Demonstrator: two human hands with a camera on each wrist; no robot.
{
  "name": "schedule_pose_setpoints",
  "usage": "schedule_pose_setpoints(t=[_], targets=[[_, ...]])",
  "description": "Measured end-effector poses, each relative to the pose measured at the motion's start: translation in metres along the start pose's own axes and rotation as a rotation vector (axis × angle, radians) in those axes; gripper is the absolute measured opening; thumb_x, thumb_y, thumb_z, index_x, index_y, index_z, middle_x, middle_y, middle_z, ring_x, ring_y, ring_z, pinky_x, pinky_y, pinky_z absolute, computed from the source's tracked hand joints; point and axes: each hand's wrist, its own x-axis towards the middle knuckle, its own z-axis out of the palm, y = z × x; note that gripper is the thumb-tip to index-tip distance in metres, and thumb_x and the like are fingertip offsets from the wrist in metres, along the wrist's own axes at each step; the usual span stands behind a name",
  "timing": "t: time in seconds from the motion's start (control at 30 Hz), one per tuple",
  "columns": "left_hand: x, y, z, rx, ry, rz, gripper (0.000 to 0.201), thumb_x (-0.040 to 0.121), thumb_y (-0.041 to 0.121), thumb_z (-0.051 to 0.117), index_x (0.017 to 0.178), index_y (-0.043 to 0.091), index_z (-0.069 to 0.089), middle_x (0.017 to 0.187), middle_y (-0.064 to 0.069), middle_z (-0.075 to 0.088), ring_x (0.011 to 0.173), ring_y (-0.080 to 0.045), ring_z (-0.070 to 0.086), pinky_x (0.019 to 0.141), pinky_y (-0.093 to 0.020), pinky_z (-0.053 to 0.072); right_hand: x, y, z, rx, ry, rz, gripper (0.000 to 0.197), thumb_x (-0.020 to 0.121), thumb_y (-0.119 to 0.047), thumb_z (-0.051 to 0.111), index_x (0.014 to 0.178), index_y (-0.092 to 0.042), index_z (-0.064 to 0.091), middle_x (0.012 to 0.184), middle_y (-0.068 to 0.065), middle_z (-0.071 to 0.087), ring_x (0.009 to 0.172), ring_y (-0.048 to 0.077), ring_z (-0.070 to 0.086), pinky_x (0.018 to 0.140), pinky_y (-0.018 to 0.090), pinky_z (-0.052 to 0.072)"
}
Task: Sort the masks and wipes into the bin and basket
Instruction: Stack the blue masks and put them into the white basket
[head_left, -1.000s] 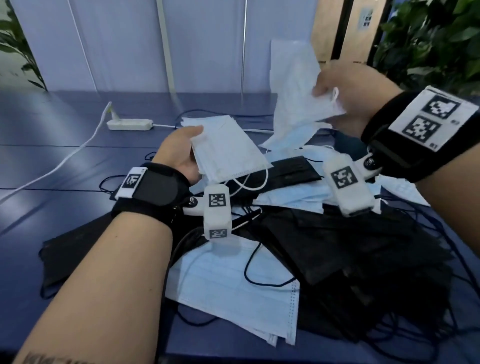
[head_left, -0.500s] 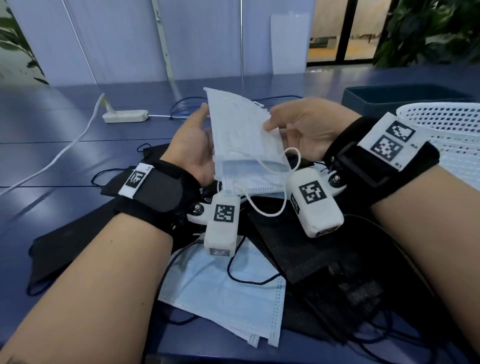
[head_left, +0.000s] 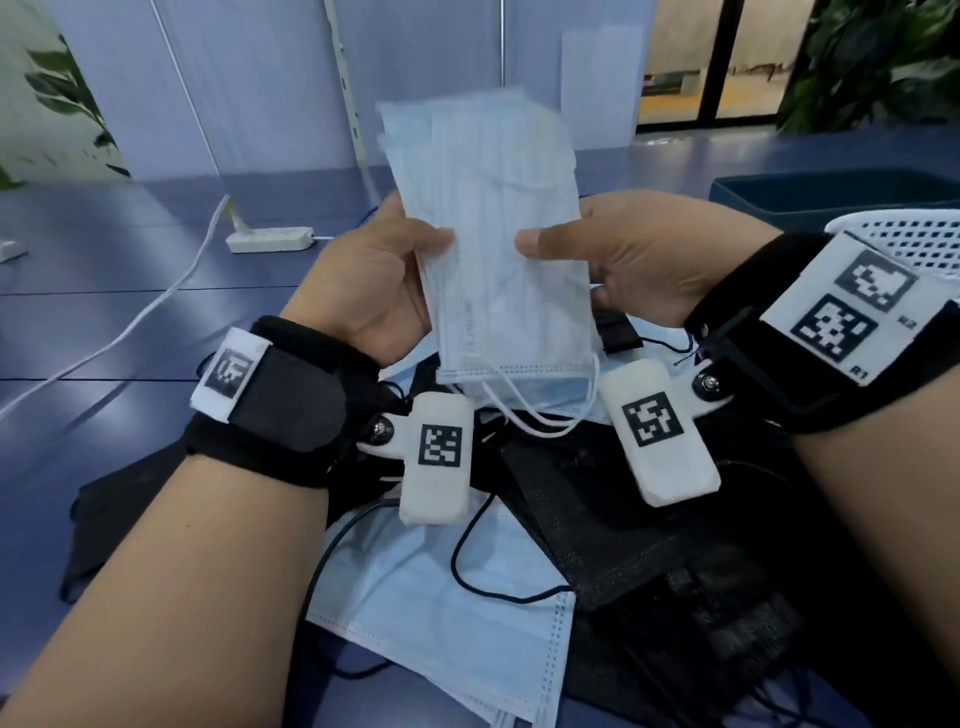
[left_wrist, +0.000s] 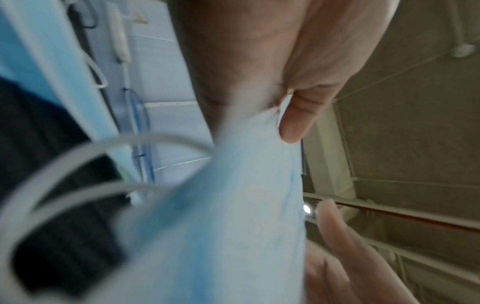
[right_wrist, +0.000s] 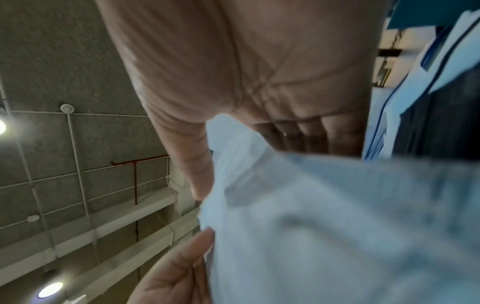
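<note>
A small stack of light blue masks (head_left: 493, 249) stands upright between both hands above the table, white ear loops dangling below. My left hand (head_left: 374, 275) grips its left edge, thumb on the front. My right hand (head_left: 618, 260) grips the right edge the same way. The same stack of masks (left_wrist: 246, 205) fills the left wrist view under the thumb, and the masks (right_wrist: 324, 216) show blurred in the right wrist view. Below lies a pile of black masks (head_left: 649, 545) and a flat blue mask (head_left: 457, 613). A dark blue bin (head_left: 831, 192) and a white mesh basket (head_left: 904, 239) stand at the right.
A white power strip (head_left: 270, 240) with its cable lies on the blue table (head_left: 104, 291) at the back left. Black ear loops and cords trail from the pile. Plants stand at the far left and far right. A wall and glass doors lie behind.
The right hand came down from a raised white sheet to the masks in the left hand. Both hands then lifted the stack upright and squared it.
</note>
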Motion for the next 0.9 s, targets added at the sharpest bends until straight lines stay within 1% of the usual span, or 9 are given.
schedule_pose_setpoints(t=[0.1, 0.2, 0.27, 0.4, 0.47, 0.53, 0.63, 0.77, 0.9], targets=[[-0.007, 0.011, 0.007, 0.076, -0.046, 0.121, 0.054, 0.083, -0.002, 0.043, 0.136, 0.008, 0.040, 0.134, -0.018, 0.054, 0.118, -0.037, 0.056, 0.094, -0.058, 0.047, -0.005, -0.010, 0.003, -0.070, 0.059, -0.176, 0.052, 0.075, -0.017, 0.070, 0.124, -0.009, 0.055, 0.117, 0.005, 0.068, 0.106, 0.021, 0.066, 0.095, 0.045, 0.051], [-0.010, 0.015, 0.010, 0.139, -0.043, 0.162, 0.056, 0.080, 0.008, 0.053, 0.135, 0.006, 0.043, 0.129, -0.017, 0.059, 0.114, -0.036, 0.060, 0.088, -0.054, 0.052, -0.012, -0.023, 0.000, -0.327, 0.129, -0.308, 0.070, 0.066, -0.039, 0.072, 0.129, -0.022, 0.047, 0.118, -0.004, 0.066, 0.105, 0.016, 0.066, 0.085, 0.041, 0.055], [-0.007, 0.008, 0.010, 0.210, -0.080, 0.114, 0.064, 0.078, 0.012, 0.061, 0.138, 0.004, 0.039, 0.129, -0.017, 0.059, 0.114, -0.034, 0.060, 0.088, -0.049, 0.052, -0.014, -0.021, -0.006, -0.308, 0.033, -0.228, 0.067, 0.070, -0.037, 0.074, 0.129, -0.023, 0.048, 0.117, -0.004, 0.067, 0.105, 0.017, 0.066, 0.081, 0.039, 0.056], [-0.002, 0.000, 0.008, 0.282, -0.219, 0.021, 0.094, 0.072, 0.012, 0.077, 0.146, 0.004, 0.019, 0.140, -0.025, 0.044, 0.126, -0.041, 0.048, 0.100, -0.063, 0.039, -0.015, -0.012, -0.005, -0.312, -0.116, -0.063, 0.062, 0.067, -0.034, 0.074, 0.125, -0.026, 0.054, 0.115, -0.006, 0.069, 0.107, 0.015, 0.065, 0.094, 0.046, 0.050], [-0.003, 0.002, 0.006, 0.311, -0.246, -0.002, 0.087, 0.077, 0.012, 0.074, 0.146, 0.004, 0.021, 0.140, -0.023, 0.046, 0.127, -0.039, 0.048, 0.101, -0.061, 0.040, -0.015, -0.011, -0.003, -0.300, -0.145, -0.049, 0.050, 0.074, -0.024, 0.071, 0.122, -0.024, 0.056, 0.114, -0.004, 0.069, 0.107, 0.015, 0.065, 0.097, 0.047, 0.049], [-0.005, 0.003, 0.004, 0.433, -0.255, 0.003, 0.063, 0.084, 0.015, 0.064, 0.141, 0.008, 0.038, 0.134, -0.014, 0.056, 0.123, -0.029, 0.055, 0.100, -0.053, 0.045, -0.014, -0.010, -0.003, -0.255, -0.165, -0.041, 0.043, 0.079, -0.015, 0.069, 0.120, -0.024, 0.058, 0.114, 0.000, 0.069, 0.107, 0.017, 0.065, 0.097, 0.047, 0.049], [-0.016, 0.010, 0.003, 0.612, -0.246, -0.004, 0.035, 0.084, 0.026, 0.063, 0.119, 0.025, 0.059, 0.116, 0.005, 0.069, 0.110, -0.013, 0.064, 0.093, -0.038, 0.051, -0.013, -0.005, 0.000, -0.100, -0.195, -0.026, 0.030, 0.087, -0.004, 0.060, 0.111, -0.023, 0.059, 0.108, 0.003, 0.071, 0.097, 0.015, 0.069, 0.085, 0.037, 0.057], [-0.017, 0.042, -0.003, 0.746, -0.205, -0.075, 0.035, 0.080, 0.051, 0.060, 0.111, 0.034, 0.059, 0.104, 0.012, 0.072, 0.093, -0.009, 0.069, 0.073, -0.025, 0.056, -0.016, -0.012, 0.001, 0.059, -0.113, -0.145, 0.028, 0.088, 0.001, 0.053, 0.109, -0.017, 0.060, 0.105, 0.004, 0.071, 0.093, 0.019, 0.069, 0.079, 0.037, 0.058], [0.000, 0.065, -0.028, 0.655, 0.053, -0.221, 0.066, 0.081, 0.066, 0.049, 0.129, 0.020, 0.051, 0.099, -0.007, 0.061, 0.080, -0.021, 0.067, 0.066, -0.032, 0.057, -0.016, -0.022, -0.009, 0.199, 0.091, -0.239, 0.031, 0.090, 0.000, 0.052, 0.120, -0.007, 0.058, 0.112, 0.008, 0.070, 0.098, 0.024, 0.069, 0.078, 0.041, 0.058]])
